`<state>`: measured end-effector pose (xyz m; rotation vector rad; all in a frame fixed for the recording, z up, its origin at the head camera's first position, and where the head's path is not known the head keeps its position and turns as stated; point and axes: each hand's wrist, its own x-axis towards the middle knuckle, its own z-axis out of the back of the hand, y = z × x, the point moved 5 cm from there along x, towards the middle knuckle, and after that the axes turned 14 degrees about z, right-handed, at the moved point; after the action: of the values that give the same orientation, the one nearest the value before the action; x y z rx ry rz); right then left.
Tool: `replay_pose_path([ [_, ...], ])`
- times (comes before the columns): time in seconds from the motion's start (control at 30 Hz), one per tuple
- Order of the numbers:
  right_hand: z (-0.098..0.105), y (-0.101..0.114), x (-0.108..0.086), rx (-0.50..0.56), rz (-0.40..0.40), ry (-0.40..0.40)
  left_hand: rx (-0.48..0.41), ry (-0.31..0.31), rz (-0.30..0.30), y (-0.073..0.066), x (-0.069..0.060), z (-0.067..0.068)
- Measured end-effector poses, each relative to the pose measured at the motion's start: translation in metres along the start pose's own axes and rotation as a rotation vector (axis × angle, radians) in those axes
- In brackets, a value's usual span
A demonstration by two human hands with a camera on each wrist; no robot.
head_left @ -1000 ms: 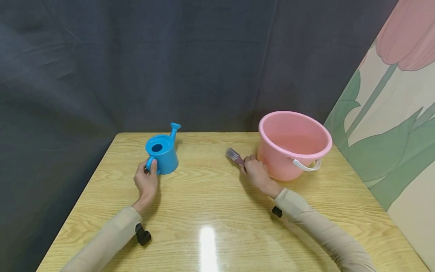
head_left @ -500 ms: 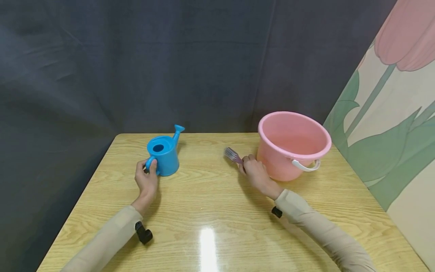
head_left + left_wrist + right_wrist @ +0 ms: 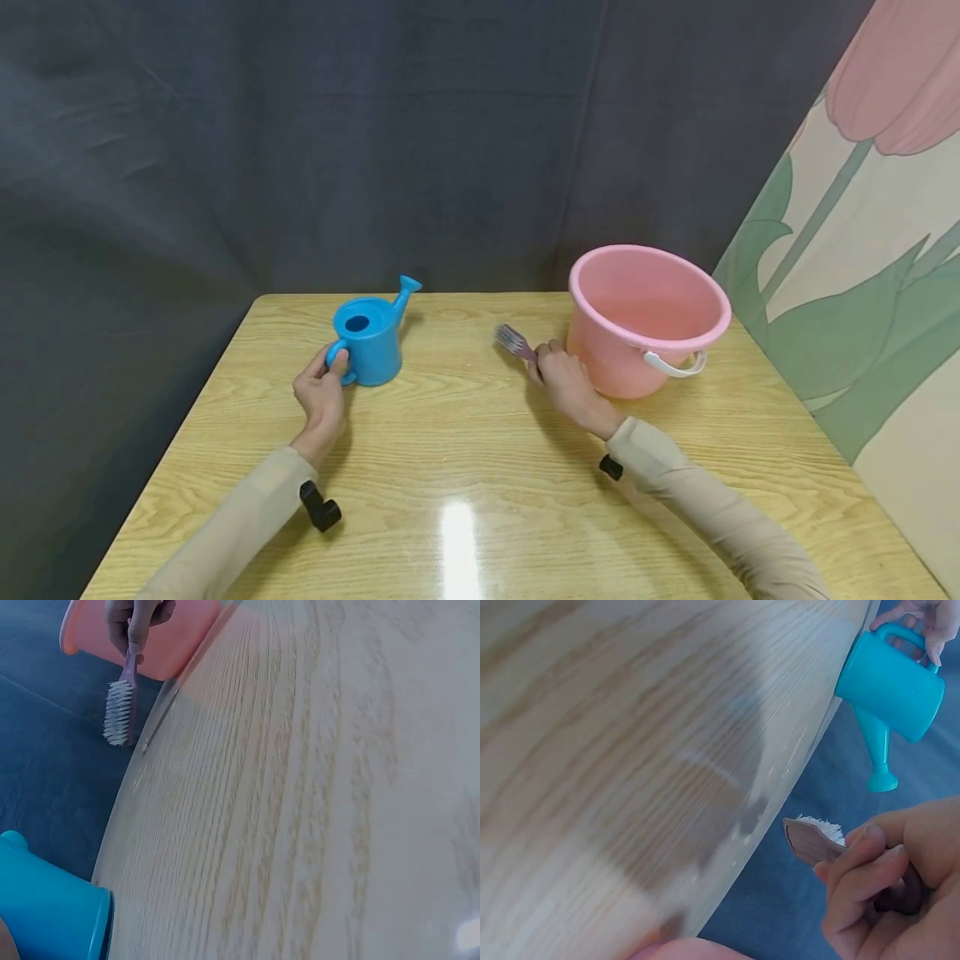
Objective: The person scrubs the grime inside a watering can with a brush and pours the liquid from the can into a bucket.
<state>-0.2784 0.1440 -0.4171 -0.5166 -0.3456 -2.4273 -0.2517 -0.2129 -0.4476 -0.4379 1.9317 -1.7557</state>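
On the left of the table, a blue watering can point(image 3: 377, 354) stands with its spout toward the back right. My left hand point(image 3: 321, 400) grips its handle, thumb in front. My right hand point(image 3: 573, 385) holds a purple brush point(image 3: 516, 342) by the handle, beside the pink bucket point(image 3: 626, 367). The brush's white bristles point(image 3: 118, 712) show in the left wrist view. In the right wrist view, the fingers point(image 3: 862, 877) curl round the brush handle, and the watering can point(image 3: 891, 682) appears at the top right with the left hand on its handle.
The pink bucket, with a white handle point(image 3: 678, 367), stands at the back right of the wooden table point(image 3: 420, 467). A dark curtain point(image 3: 420, 150) hangs behind the table's back edge. A wall with a painted tulip point(image 3: 862, 333) borders the right side.
The watering can has turned clockwise in my left hand and shifted slightly right, its spout swinging rightward. The right hand and brush have stayed almost still.
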Motion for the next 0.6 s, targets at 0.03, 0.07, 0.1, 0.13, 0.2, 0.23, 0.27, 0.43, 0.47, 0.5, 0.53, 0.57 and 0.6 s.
replay_pose_path([
  [0.03,0.000,0.000,0.000,0.003,0.000,0.000,-0.004,-0.002,0.005,0.000,0.000,0.000],
  [0.07,0.000,0.000,0.000,0.004,-0.001,0.001,-0.005,-0.006,0.009,0.001,0.000,-0.001],
  [0.1,0.000,0.000,0.000,0.008,-0.003,0.002,-0.010,-0.007,0.011,0.001,-0.001,-0.001],
  [0.13,0.000,-0.001,0.000,0.009,-0.006,0.002,-0.013,-0.007,0.010,0.000,-0.001,-0.001],
  [0.2,0.001,-0.001,-0.001,0.014,-0.011,0.005,-0.015,-0.002,0.007,0.000,-0.001,-0.003],
  [0.23,0.001,-0.002,-0.001,0.014,-0.011,0.005,-0.014,0.003,0.006,0.000,-0.001,-0.004],
  [0.27,0.002,-0.002,-0.001,0.015,-0.011,0.003,-0.016,0.008,0.008,-0.001,-0.001,-0.005],
  [0.43,0.004,-0.003,0.000,0.018,-0.005,-0.003,-0.028,0.034,0.006,-0.003,-0.004,-0.011],
  [0.47,0.005,-0.003,-0.001,0.025,-0.006,-0.001,-0.031,0.038,0.005,-0.004,-0.005,-0.012],
  [0.5,0.005,-0.003,-0.001,0.029,-0.006,0.002,-0.032,0.045,0.004,-0.005,-0.006,-0.014],
  [0.53,0.005,-0.002,-0.001,0.033,-0.006,0.005,-0.034,0.051,0.003,-0.005,-0.007,-0.015],
  [0.57,0.006,-0.002,-0.002,0.039,-0.004,0.007,-0.034,0.058,0.003,-0.006,-0.007,-0.017],
  [0.6,0.006,-0.002,-0.002,0.047,-0.003,0.008,-0.030,0.065,0.005,-0.006,-0.008,-0.018],
])
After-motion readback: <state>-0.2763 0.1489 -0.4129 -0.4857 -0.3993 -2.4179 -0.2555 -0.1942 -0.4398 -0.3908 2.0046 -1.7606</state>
